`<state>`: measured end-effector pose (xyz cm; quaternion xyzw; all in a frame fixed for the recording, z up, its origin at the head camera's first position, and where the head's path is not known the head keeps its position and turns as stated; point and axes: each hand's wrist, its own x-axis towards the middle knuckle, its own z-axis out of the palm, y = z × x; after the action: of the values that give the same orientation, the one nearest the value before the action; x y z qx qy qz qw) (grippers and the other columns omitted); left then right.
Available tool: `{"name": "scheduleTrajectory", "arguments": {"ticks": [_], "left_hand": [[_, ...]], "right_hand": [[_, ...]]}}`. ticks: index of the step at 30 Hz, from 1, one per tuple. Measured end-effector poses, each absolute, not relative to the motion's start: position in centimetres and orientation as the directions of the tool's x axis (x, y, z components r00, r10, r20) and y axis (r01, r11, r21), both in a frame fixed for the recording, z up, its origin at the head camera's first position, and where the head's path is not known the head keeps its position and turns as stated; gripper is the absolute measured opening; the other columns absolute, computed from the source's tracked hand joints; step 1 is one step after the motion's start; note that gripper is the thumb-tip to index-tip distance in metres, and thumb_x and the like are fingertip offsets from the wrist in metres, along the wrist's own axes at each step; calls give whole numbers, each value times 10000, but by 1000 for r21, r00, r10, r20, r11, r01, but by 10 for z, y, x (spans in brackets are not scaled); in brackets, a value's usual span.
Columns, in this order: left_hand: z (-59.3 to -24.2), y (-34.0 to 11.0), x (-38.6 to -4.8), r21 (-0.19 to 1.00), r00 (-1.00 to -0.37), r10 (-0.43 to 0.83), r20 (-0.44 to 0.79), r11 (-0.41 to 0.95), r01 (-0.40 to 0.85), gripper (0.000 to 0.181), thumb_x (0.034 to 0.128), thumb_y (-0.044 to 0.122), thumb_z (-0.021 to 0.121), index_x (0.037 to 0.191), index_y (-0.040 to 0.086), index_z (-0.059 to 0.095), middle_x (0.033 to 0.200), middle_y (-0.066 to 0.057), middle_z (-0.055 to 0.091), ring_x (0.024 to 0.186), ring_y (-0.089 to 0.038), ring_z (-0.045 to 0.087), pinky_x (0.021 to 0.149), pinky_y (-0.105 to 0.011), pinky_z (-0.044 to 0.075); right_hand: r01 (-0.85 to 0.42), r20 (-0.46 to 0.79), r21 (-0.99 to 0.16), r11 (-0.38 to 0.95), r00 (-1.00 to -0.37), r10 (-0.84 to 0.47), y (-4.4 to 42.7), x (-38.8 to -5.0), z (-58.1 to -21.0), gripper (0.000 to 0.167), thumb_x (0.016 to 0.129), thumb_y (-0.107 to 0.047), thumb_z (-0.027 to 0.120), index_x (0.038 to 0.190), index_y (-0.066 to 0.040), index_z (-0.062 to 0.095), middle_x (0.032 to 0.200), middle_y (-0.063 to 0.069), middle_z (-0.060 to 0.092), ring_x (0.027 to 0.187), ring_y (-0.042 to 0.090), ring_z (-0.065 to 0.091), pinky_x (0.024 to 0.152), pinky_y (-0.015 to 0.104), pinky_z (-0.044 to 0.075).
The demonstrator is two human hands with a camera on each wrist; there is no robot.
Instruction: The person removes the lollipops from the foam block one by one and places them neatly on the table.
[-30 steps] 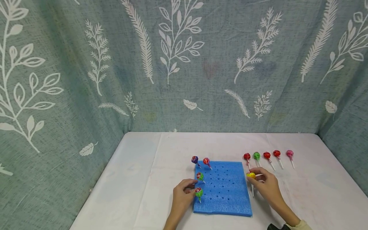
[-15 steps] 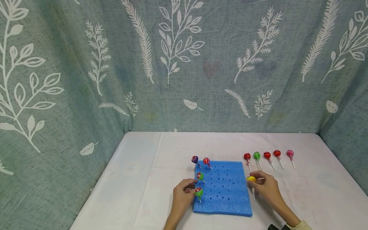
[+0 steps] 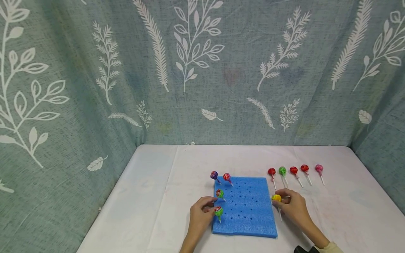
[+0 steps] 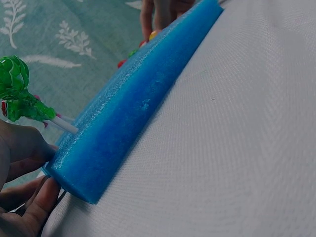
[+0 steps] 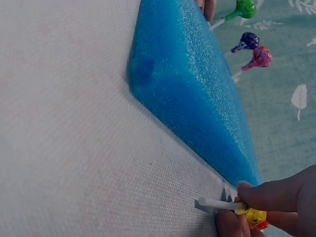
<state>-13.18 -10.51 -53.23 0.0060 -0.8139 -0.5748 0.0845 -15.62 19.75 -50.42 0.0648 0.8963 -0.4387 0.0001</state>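
A blue foam board [image 3: 246, 225] with rows of small holes lies on the table. Four lollipops stand in its left part, among them a green one [image 3: 218, 211] near the front left and a purple one [image 3: 214, 175] at the back. My left hand [image 3: 201, 217] grips the board's left edge; the left wrist view shows the fingers [image 4: 42, 197] at its corner. Just right of the board, my right hand [image 3: 294, 207] pinches a yellow lollipop [image 3: 276, 198] by its head. Its white stick [image 5: 217, 203] points away from the fingers in the right wrist view.
Behind my right hand lie several lollipops in a row, from a red one [image 3: 271, 171] to a pink one [image 3: 319, 169]. The table has a white cloth [image 3: 158, 196]. A patterned green curtain [image 3: 202, 133] hangs behind and at both sides.
The yellow lollipop has shifted a little toward the front of the table, with its stick tilted slightly more, between my right fingers. My left hand has stayed at the board's edge.
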Motion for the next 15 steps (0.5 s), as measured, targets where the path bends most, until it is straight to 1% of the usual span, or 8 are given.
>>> {"name": "scheduleTrajectory", "arguments": {"ticks": [4,9,15], "left_hand": [[-531,-105,-131,942,-987,-107,118,326,77,298,742,-53,724,993,108,728,1016,-6,658,891,-169,617,720,-222,528],[-530,-105,-130,949,-986,-104,133,299,97,306,738,-63,720,997,100,728,1025,-22,662,900,-201,622,725,-236,533],[-531,-105,-131,938,-986,-105,127,336,85,301,743,-62,708,995,102,727,1013,-7,659,881,-164,618,710,-211,526]], "right_hand": [[98,-40,-781,617,-993,108,198,-156,-504,337,760,-15,756,1064,55,629,969,184,637,618,165,539,501,222,501],[100,-46,-780,618,-994,103,198,-156,-504,350,757,-20,758,1072,50,624,964,166,634,602,163,527,497,228,499],[96,-44,-772,628,-994,97,198,-156,-503,364,750,-36,764,1077,35,622,948,154,630,606,163,525,491,230,491]]}}
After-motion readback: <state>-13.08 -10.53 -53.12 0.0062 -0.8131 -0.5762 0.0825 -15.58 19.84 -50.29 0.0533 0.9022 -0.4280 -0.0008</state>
